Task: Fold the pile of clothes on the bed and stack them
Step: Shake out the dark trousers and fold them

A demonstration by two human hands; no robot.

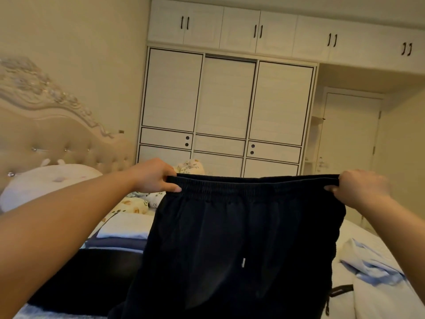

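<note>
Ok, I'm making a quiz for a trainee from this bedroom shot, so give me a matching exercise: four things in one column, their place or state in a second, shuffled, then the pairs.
Things:
1. black drawstring shorts
2. crumpled light blue shirt
3. folded white garment
4. pale round plush pillow

Places or states:
A. loose on the bed, right side
B. by the tufted headboard
C. held up by the waistband, left hand and right hand
D. top of the stack, left side

Pairs: 1-C, 2-A, 3-D, 4-B

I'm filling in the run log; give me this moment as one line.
left hand: grips waistband | right hand: grips waistband | black pants: held up, unfolded | folded stack: on bed, left
</note>
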